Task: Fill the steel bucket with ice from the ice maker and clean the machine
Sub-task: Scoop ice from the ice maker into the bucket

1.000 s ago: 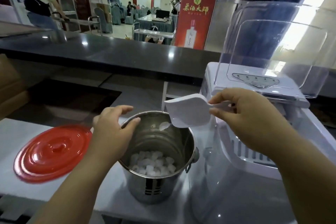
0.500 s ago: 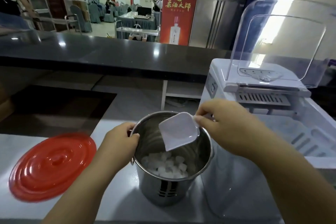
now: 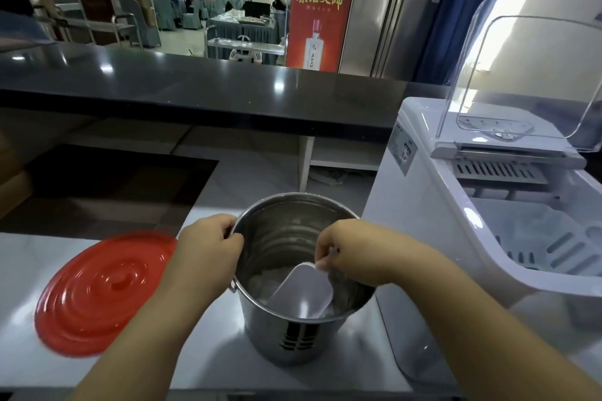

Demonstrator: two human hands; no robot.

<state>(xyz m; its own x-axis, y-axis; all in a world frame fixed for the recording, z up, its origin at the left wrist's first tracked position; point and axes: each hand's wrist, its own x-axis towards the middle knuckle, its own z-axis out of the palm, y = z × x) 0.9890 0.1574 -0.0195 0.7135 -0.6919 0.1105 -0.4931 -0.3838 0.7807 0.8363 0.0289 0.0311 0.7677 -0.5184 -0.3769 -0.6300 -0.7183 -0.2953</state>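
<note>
At lower centre, my left hand point(image 3: 208, 247) grips the bucket point(image 3: 294, 332) rim, my right hand point(image 3: 342, 247) pinches the scoop point(image 3: 301, 293); a careless tilt could tip ice out.

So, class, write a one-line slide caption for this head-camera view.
Left hand grips the steel bucket rim while the right hand lowers a white scoop inside, beside the open ice maker.

The left hand point(image 3: 208, 247) grips the steel bucket's point(image 3: 293, 332) rim while the right hand point(image 3: 345, 247) holds a white scoop point(image 3: 303, 293) inside.
</note>
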